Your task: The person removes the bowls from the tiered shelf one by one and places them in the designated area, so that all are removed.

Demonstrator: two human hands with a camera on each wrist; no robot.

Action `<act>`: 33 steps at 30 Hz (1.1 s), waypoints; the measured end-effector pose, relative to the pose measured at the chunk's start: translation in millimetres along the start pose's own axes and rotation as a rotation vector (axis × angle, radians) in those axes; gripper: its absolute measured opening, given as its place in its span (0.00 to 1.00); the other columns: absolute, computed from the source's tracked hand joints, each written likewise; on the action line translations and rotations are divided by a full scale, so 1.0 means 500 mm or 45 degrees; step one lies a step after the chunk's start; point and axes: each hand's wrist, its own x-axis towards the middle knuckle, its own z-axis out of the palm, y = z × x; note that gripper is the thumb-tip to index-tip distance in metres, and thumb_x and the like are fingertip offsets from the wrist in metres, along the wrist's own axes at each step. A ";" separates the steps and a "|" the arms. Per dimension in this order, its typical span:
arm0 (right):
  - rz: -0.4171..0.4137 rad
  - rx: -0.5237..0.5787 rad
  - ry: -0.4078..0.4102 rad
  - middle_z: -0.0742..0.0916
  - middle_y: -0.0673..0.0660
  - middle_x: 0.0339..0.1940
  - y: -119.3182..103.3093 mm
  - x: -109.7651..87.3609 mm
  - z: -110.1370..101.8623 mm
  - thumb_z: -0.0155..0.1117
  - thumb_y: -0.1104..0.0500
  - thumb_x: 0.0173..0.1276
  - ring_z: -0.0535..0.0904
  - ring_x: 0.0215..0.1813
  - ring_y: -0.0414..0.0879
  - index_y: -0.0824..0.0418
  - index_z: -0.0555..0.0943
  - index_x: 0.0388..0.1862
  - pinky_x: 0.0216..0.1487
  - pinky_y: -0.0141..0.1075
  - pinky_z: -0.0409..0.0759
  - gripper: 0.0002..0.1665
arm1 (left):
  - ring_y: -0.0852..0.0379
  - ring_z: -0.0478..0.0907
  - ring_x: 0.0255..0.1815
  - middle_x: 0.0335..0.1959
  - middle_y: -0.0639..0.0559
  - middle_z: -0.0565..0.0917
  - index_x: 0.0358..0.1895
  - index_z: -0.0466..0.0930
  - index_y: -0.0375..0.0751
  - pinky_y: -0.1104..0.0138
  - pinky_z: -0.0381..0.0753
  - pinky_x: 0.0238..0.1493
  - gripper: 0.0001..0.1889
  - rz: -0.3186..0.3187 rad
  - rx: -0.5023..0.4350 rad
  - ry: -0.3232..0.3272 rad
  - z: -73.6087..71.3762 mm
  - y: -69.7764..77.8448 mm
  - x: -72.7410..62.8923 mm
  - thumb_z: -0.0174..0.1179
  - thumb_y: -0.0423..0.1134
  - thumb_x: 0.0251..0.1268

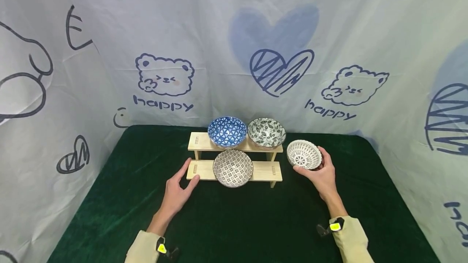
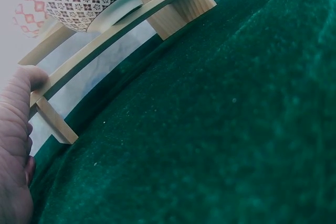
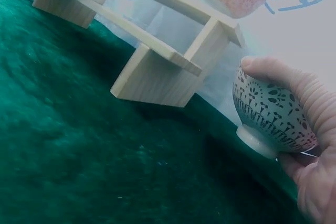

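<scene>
My right hand [image 1: 323,175] holds a small white bowl [image 1: 304,154] with a dark pattern, thumb and fingers on its rim and side. Tilted, the bowl hangs in the air just right of a two-step wooden stand [image 1: 263,170]; its foot shows in the right wrist view. At the stand's left end, my left hand [image 1: 175,194] grips the lower step between thumb [image 2: 34,77] and fingers. A brown-patterned bowl [image 1: 232,168] sits mid-way along that step. On the upper step stand a blue bowl [image 1: 227,131] and a leaf-patterned bowl [image 1: 266,132].
Dark green cloth [image 1: 248,222] covers the table under the stand. Behind and at both sides hangs a pale curtain [image 1: 219,31] printed with hearts and bears. The table's back edge runs close behind the upper step.
</scene>
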 end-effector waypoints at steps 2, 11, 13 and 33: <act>0.009 -0.008 0.010 0.68 0.62 0.80 0.004 0.010 0.005 0.87 0.59 0.54 0.67 0.78 0.56 0.57 0.53 0.85 0.78 0.55 0.67 0.67 | 0.46 0.65 0.80 0.80 0.50 0.67 0.81 0.63 0.43 0.43 0.63 0.78 0.37 -0.005 0.004 -0.003 0.000 -0.001 0.000 0.64 0.50 0.75; 0.038 0.008 0.045 0.67 0.64 0.81 0.015 0.032 0.025 0.86 0.58 0.55 0.65 0.79 0.58 0.58 0.54 0.84 0.79 0.56 0.66 0.66 | 0.44 0.65 0.80 0.80 0.49 0.67 0.81 0.63 0.42 0.42 0.63 0.78 0.37 0.000 0.008 -0.002 -0.001 0.000 0.001 0.64 0.50 0.76; 0.045 0.009 0.046 0.67 0.64 0.81 0.018 0.035 0.029 0.86 0.58 0.55 0.65 0.79 0.58 0.58 0.53 0.84 0.79 0.56 0.66 0.66 | 0.45 0.65 0.80 0.80 0.48 0.67 0.81 0.62 0.42 0.42 0.63 0.78 0.37 -0.002 0.011 -0.004 -0.001 0.001 0.000 0.64 0.50 0.76; 0.060 -0.003 0.039 0.66 0.65 0.80 0.036 0.061 0.050 0.86 0.55 0.56 0.65 0.77 0.60 0.59 0.53 0.84 0.79 0.57 0.64 0.66 | 0.45 0.65 0.80 0.80 0.49 0.67 0.81 0.63 0.42 0.42 0.63 0.78 0.37 -0.007 0.000 -0.004 0.001 0.003 -0.001 0.64 0.49 0.76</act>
